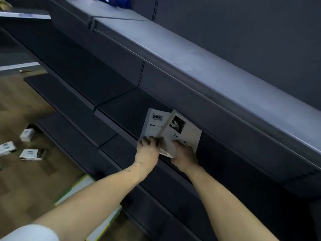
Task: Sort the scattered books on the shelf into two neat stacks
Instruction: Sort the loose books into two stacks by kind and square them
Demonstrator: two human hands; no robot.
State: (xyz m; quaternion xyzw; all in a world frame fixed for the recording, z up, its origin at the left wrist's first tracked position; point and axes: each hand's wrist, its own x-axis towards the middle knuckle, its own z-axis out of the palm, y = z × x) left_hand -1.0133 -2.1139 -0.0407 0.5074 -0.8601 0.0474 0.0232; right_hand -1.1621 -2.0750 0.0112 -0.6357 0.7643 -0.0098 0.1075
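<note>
Currently your left hand [147,150] grips the lower edge of the left book [152,125], its dark-tipped fingers curled over the cover. Your right hand [185,158] holds the right book [186,132] at its lower corner, fingers folded onto the cover; the thumb is hidden beneath. Both books are pale grey with a small dark picture and partly legible lettering. They sit at the front lip of the dark middle shelf [121,105], the right book tilted and overlapping the left one's edge. Whether either book rests on that shelf or is held clear of it cannot be told. The far ends of both books lie under the grey upper shelf [199,70]. Left of the middle shelf, small white boxes [31,153] lie blurred on the wooden floor [26,185].
</note>
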